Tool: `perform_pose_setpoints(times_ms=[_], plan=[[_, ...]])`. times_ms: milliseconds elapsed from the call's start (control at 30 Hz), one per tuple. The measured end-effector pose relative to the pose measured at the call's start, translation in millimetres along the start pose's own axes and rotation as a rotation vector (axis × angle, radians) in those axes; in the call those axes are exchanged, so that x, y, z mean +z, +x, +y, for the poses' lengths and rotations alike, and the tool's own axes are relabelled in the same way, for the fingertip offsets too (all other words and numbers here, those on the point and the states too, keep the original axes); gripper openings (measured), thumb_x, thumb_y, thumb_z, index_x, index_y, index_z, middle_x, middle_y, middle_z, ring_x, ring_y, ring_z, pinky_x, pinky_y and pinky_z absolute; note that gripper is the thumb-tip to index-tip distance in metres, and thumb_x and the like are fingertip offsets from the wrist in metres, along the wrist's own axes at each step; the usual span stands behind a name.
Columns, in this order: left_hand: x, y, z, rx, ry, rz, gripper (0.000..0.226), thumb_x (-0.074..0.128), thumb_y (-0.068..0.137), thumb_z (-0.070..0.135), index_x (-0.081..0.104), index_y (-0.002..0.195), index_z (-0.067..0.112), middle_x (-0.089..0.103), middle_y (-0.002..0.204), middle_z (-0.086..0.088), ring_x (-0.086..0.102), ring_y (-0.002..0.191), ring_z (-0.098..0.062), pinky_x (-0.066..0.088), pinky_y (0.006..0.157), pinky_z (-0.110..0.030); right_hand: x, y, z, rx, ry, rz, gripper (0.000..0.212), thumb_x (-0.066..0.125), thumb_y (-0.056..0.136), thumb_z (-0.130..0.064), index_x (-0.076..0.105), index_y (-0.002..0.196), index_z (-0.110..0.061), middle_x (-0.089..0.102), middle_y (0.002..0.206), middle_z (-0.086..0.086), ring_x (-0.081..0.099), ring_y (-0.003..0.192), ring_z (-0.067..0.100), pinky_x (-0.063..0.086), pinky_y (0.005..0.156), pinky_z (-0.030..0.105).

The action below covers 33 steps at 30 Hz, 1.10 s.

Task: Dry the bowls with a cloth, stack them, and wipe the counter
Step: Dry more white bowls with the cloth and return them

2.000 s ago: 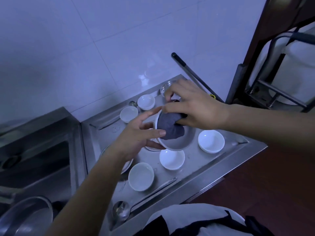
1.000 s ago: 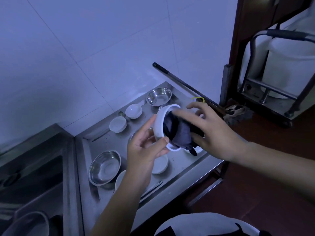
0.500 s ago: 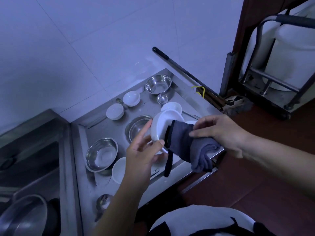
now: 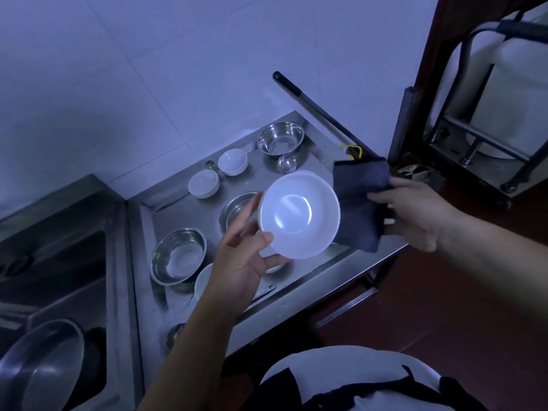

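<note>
The left hand (image 4: 243, 262) hides most of a small white bowl (image 4: 203, 281) — a pan (image 4: 38, 369) is cut off at the lower-left edge.

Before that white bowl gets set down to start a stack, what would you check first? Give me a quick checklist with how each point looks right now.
1. Left hand holds the white bowl securely, thumb on the rim and fingers behind: ok.
2. Dark cloth is out of the bowl, gripped by the right hand: ok.
3. Bowl's inside is dry: cannot tell; it only shows a glare.
4. Bare spot on the steel counter to set it down: ok, some bare metal shows near the back left corner.
5. Matching white bowl to stack on: cannot tell; the small white bowls by the wall look smaller.
6. Steel bowl below is out of the way: not ok, it sits close under the hand.
</note>
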<state>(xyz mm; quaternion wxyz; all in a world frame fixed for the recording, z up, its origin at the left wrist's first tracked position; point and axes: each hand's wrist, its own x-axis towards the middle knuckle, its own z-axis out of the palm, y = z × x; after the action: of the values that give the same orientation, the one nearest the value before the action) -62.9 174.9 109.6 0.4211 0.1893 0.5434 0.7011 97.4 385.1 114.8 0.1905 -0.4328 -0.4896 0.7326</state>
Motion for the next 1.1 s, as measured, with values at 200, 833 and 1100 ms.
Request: perform_pose_setpoints(times_ms=[200, 833, 1100], plan=[[8, 5, 3, -0.006, 0.028, -0.062, 0.068, 0.060, 0.082, 0.000, 0.055, 0.145, 0.026, 0.060, 0.141, -0.007, 0.063, 0.122, -0.030, 0.056, 0.087, -0.060, 22, -35, -7, -0.271, -0.101, -0.166, 0.024, 0.060, 0.094, -0.004, 0.070, 0.114, -0.011, 0.074, 0.100, 0.009, 0.068, 0.090, 0.015, 0.055, 0.079, 0.039], [-24, 6, -25, -0.282, 0.159, 0.062, 0.071, 0.072, 0.080, 0.046, 0.049, 0.145, 0.030, 0.059, 0.143, -0.007, 0.062, 0.123, -0.021, 0.054, 0.096, -0.040, 43, -11, 34, 0.019, 0.134, -0.232, 0.040, 0.067, 0.078, 0.010, 0.070, 0.111, -0.013, 0.076, 0.092, 0.003, 0.072, 0.081, 0.021, 0.057, 0.067, 0.035], [-6, -3, -37, -0.353, 0.070, 0.001, 0.023, 0.062, 0.096, 0.005, 0.068, 0.117, -0.002, 0.073, 0.109, -0.020, 0.072, 0.096, -0.031, 0.062, 0.077, -0.035, 43, -8, 44, 0.006, 0.028, -0.227, 0.039, 0.069, 0.081, 0.008, 0.071, 0.112, -0.014, 0.077, 0.100, 0.006, 0.072, 0.089, 0.028, 0.055, 0.082, 0.053]])
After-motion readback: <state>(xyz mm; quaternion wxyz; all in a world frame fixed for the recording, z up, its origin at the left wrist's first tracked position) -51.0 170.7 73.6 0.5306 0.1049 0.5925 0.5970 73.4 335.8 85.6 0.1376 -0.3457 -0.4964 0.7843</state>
